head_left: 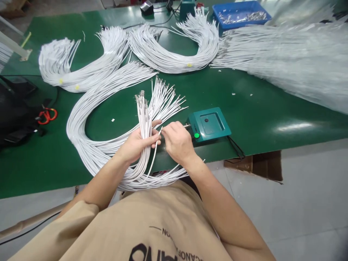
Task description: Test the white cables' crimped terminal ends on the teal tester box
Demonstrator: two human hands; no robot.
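My left hand (138, 144) is closed round a bunch of white cables (144, 121), whose frayed ends stick up above the fingers. One single white cable (154, 156) curves out of the bunch, and my right hand (177, 139) pinches it near its tip, just beside the left fingertips. Behind the left hand, more loose cable ends (167, 98) fan out to the upper right. A long looped bundle (78, 123) of the same cables runs round to the left and under my forearms. Close to my right knuckles stands a teal machine (209, 125) with a metal spindle and a green button.
Further cable bundles (174, 59) lie across the back of the green table (261, 123). A blue tray (241, 14) of small metal parts stands at the back right, near cables under clear plastic (293, 61). Red-handled scissors (47, 116) lie left. A cardboard box (254, 166) is below the edge.
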